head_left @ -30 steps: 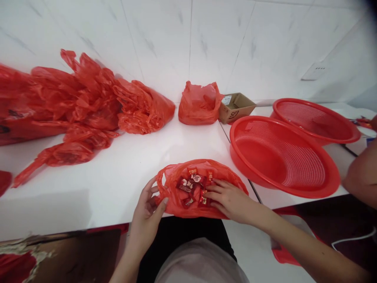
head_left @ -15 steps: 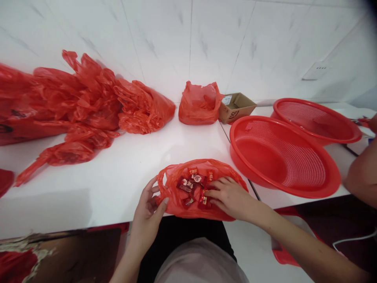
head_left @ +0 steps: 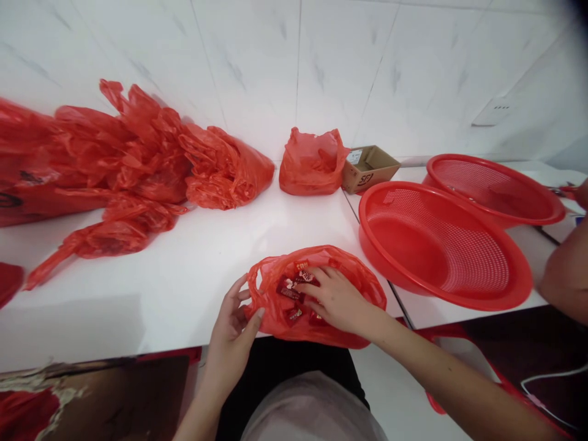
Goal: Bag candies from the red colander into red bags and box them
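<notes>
An open red plastic bag (head_left: pixel 271 318) lies at the table's front edge, with several small dark-red wrapped packets (head_left: pixel 290 290) inside. My left hand (head_left: pixel 236 321) grips the bag's left side by its handle, thumb in front and fingers behind. Reaching in from the right, my right hand (head_left: pixel 337 301) rests over the packets, its fingers apart and touching them. Part of the packets is hidden beneath that hand, and I see nothing held in it.
Several filled red bags (head_left: pixel 133 153) are heaped at the back left. Against the wall stand another open red bag (head_left: pixel 310 174) and a small cardboard box (head_left: pixel 367 177). Two red baskets, one nearer (head_left: pixel 413 245) and one farther (head_left: pixel 496 184), sit to the right, beside another person's arm (head_left: pixel 567 275).
My right hand has moved left inside the bag, from the right-hand packets to over the middle ones. My left hand keeps its grip on the bag's left side.
</notes>
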`<act>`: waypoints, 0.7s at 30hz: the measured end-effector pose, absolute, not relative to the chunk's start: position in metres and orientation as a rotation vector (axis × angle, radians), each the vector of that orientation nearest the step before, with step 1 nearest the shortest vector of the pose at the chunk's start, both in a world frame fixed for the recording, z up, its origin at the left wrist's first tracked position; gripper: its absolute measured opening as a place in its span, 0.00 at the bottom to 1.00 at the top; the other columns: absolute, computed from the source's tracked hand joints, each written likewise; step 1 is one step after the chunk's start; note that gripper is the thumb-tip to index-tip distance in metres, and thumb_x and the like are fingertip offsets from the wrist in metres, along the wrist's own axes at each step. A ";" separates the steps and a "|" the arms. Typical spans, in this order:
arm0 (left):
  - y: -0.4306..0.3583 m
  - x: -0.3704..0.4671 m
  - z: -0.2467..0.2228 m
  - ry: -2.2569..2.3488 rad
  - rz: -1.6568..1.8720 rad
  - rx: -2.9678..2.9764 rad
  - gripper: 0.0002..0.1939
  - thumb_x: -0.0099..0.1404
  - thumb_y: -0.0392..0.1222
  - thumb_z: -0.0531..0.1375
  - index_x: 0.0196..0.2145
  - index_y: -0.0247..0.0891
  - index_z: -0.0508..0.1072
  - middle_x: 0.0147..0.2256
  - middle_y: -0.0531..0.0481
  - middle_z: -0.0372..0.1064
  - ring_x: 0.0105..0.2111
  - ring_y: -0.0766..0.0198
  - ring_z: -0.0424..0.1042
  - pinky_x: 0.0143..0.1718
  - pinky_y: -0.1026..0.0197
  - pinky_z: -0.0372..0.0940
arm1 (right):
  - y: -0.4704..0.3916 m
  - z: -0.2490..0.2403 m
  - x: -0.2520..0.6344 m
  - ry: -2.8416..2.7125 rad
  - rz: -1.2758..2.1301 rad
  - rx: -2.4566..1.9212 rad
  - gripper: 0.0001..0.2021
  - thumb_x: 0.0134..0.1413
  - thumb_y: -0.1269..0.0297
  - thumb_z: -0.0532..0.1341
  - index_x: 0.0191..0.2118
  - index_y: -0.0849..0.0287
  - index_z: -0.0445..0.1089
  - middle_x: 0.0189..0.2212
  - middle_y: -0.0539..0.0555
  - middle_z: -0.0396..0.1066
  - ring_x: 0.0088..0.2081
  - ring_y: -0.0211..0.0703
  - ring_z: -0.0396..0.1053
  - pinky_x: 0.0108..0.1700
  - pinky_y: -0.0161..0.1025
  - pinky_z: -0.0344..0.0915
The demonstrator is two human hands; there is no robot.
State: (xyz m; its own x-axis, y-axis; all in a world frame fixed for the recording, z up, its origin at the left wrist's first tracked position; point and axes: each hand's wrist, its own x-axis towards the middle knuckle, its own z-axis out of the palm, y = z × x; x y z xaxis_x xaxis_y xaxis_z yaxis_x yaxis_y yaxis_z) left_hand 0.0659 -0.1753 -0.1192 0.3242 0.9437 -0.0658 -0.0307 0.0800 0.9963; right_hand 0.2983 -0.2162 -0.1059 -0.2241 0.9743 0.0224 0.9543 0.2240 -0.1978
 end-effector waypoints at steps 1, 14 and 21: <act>-0.175 0.066 -0.119 0.974 0.934 1.261 0.30 0.63 0.43 0.62 0.61 0.52 0.59 0.53 0.46 0.65 0.43 0.61 0.73 0.41 0.58 0.72 | -0.214 -0.107 0.296 -2.355 0.222 -1.844 0.19 0.64 0.61 0.55 0.59 0.47 0.66 0.61 0.58 0.58 0.61 0.57 0.55 0.59 0.57 0.56; -0.163 0.050 -0.115 1.082 0.810 1.423 0.11 0.64 0.48 0.61 0.39 0.39 0.74 0.33 0.51 0.71 0.36 0.62 0.70 0.42 0.60 0.66 | -0.253 -0.073 0.325 -2.440 0.292 -1.887 0.14 0.63 0.61 0.56 0.50 0.52 0.74 0.54 0.58 0.69 0.52 0.54 0.67 0.54 0.53 0.62; -0.138 0.028 -0.086 1.030 1.081 1.161 0.11 0.55 0.48 0.68 0.30 0.39 0.76 0.29 0.51 0.73 0.33 0.61 0.71 0.40 0.60 0.67 | -0.278 -0.045 0.358 -2.553 0.078 -2.061 0.14 0.57 0.51 0.61 0.39 0.56 0.76 0.29 0.55 0.74 0.34 0.50 0.71 0.42 0.49 0.60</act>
